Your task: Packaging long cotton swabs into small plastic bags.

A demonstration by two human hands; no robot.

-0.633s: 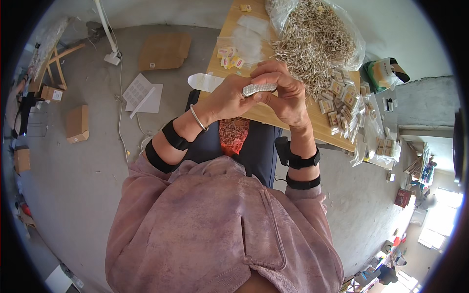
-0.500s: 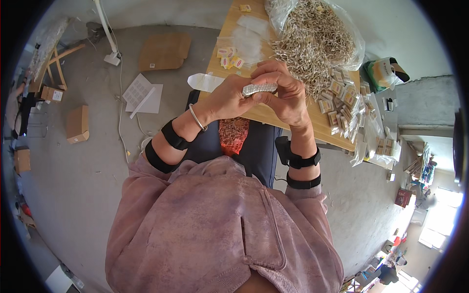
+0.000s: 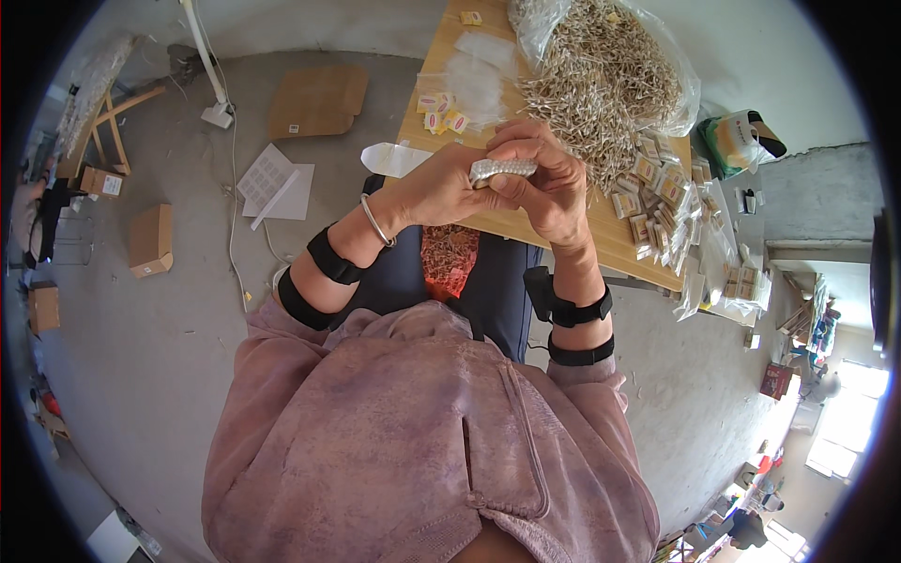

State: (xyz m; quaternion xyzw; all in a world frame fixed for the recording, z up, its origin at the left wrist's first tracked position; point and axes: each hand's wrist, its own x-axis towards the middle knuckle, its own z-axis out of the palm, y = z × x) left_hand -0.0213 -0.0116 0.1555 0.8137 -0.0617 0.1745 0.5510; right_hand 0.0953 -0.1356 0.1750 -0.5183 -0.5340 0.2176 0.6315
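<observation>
Both my hands hold a flat, tight bundle of cotton swabs [image 3: 503, 172], its white tips packed side by side toward me. My left hand [image 3: 445, 184] closes round its left end. On the other side, the fingers of my right hand [image 3: 549, 183] curl over the top, with the thumb pressed underneath. The sticks behind the tips are hidden by my fingers. Just beyond lies a big heap of loose wooden-stick swabs [image 3: 601, 84], spilling from a clear plastic bag [image 3: 683, 58] onto the wooden table [image 3: 615, 246].
Filled clear packets with yellow labels [image 3: 668, 192] are piled at the table's right. Several yellow-white cards [image 3: 441, 113] and clear empty bags [image 3: 479, 80] lie at its left. A red bag [image 3: 449, 263] sits between my legs. Cardboard [image 3: 317, 99] and paper sheets [image 3: 277, 186] lie on the floor.
The bundle has shifted slightly to the right in my hands and tilted a little. Both hands keep their grip.
</observation>
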